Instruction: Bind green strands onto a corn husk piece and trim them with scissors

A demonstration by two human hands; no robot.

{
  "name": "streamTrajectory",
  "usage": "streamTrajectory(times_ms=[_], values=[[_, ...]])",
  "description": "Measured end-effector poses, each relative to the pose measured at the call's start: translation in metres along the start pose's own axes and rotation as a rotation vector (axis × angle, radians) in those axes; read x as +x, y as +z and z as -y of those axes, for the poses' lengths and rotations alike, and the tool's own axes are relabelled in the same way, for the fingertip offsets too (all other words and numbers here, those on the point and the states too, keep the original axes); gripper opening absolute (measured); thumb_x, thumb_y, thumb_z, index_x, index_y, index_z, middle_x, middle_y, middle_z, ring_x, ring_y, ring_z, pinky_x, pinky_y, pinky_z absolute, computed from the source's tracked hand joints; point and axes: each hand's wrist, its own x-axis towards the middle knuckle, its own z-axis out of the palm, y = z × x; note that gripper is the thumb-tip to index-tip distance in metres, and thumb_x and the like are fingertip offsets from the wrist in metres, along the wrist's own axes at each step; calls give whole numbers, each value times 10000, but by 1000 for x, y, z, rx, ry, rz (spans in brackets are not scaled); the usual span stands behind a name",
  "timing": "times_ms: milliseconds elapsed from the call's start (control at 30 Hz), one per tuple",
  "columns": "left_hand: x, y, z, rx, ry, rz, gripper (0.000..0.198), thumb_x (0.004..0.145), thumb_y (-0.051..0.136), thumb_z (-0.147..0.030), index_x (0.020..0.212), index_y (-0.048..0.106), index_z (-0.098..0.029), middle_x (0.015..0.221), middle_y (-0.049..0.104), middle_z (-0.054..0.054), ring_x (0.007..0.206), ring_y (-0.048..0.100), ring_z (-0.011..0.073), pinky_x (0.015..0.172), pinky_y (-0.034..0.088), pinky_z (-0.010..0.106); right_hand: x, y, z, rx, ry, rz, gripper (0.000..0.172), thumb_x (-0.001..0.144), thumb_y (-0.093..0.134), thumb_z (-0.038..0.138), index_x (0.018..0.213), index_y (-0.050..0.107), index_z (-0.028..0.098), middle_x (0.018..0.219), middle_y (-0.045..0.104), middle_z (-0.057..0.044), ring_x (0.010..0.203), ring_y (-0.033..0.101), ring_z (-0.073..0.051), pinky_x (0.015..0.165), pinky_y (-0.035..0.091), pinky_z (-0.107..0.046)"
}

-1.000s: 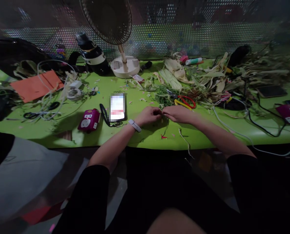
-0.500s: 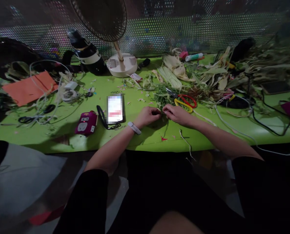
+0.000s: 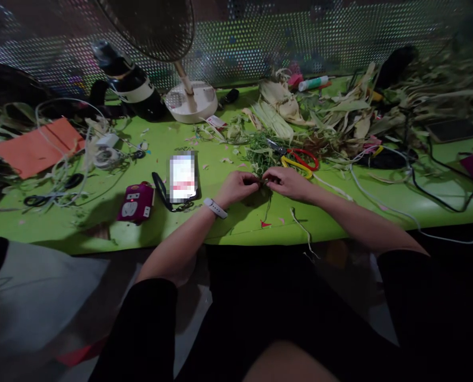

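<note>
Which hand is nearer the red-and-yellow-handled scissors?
Right: the right hand is just on the person's side of the scissors; the left hand is farther off, to their left.

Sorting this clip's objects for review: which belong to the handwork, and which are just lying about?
Likely in the work: left hand, right hand, green plant strands, perhaps the scissors.
Likely just lying about: phone, purple socket block, fan, bottle, orange sheet.

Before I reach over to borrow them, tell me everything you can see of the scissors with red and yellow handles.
The scissors have one red and one yellow loop handle, plastic-looking, and dark, metal-looking blades pointing away and leftward. They lie just beyond the right hand, unheld, blades among green plant scraps; whether the blades are open, I can't tell.
</note>
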Motion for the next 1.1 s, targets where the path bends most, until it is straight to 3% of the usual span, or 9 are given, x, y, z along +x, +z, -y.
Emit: streamTrajectory(times_ms=[300, 500, 767, 867, 1100], values=[[1, 0, 0, -27, 25, 14, 235, 738, 573, -254, 822, 747, -120, 698, 681, 10, 596, 533, 92, 555, 399, 203, -2, -2, 1, 16, -30, 3, 160, 810, 540, 190, 926, 647, 156, 834, 638, -55, 713, 523, -142, 681, 397, -271], [0, 0, -1, -25, 33, 4, 216, 741, 578, -238, 812, 741, -114, 668, 672, 5, 575, 530, 85, 554, 408, 196, -3, -2, 3, 75, 82, 15, 271, 786, 611, 223, 1049, 598, 162, 795, 630, -17, 619, 505, -114, 615, 385, -245], [4, 0, 5, -4, 52, -14, 191, 728, 608, -236, 803, 751, -135, 674, 695, -1, 594, 561, 92, 575, 433, 199, -1, 3, -9, 36, -16, 8, 105, 841, 600, 250, 905, 653, 184, 852, 667, -48, 755, 575, -154, 686, 412, -262], [3, 0, 4, 12, 53, -21, 204, 729, 620, -237, 840, 763, -144, 714, 722, 7, 620, 590, 101, 600, 451, 209, 0, 5, -11, 43, -40, -14, 125, 876, 580, 276, 898, 660, 182, 874, 679, -61, 806, 596, -171, 729, 429, -279], [4, 0, 6, 65, 61, -67, 202, 720, 657, -268, 829, 770, -142, 730, 734, 24, 668, 633, 131, 621, 465, 227, -3, 9, -8, 129, 64, -108, 182, 855, 620, 305, 1000, 624, 194, 799, 671, -18, 680, 572, -147, 640, 411, -259]])
